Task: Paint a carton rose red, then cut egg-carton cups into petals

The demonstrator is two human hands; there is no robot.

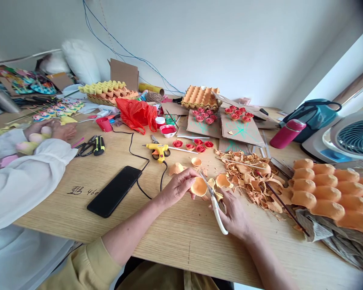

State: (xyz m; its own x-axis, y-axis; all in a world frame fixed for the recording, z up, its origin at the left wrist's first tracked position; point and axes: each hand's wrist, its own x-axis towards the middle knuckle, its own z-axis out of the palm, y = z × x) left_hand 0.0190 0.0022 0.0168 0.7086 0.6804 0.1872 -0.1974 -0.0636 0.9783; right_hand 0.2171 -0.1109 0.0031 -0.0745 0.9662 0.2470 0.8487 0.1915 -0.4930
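Note:
My left hand [178, 186] pinches an orange egg-carton cup [199, 187] by its rim, with the hollow facing me. A pair of white-handled scissors [217, 209] is held in my right hand [233, 213], its blades up against the cup's right edge. A torn-edged carton cup [224, 180] lies just beyond the scissors. Behind my left hand sit a small trimmed cup [196, 162] and another carton piece [176, 168]. Part of my right hand's fingers is hidden behind the scissor handles.
Carton scraps [254, 181] heap up at the right, beside an orange egg tray [329, 189]. A yellow glue gun [159, 151], a black phone [114, 191] and cables lie left of centre. Red paper-pulp roses [200, 148] and red paint [168, 129] stand behind. A co-worker's hands [60, 131] work at the left.

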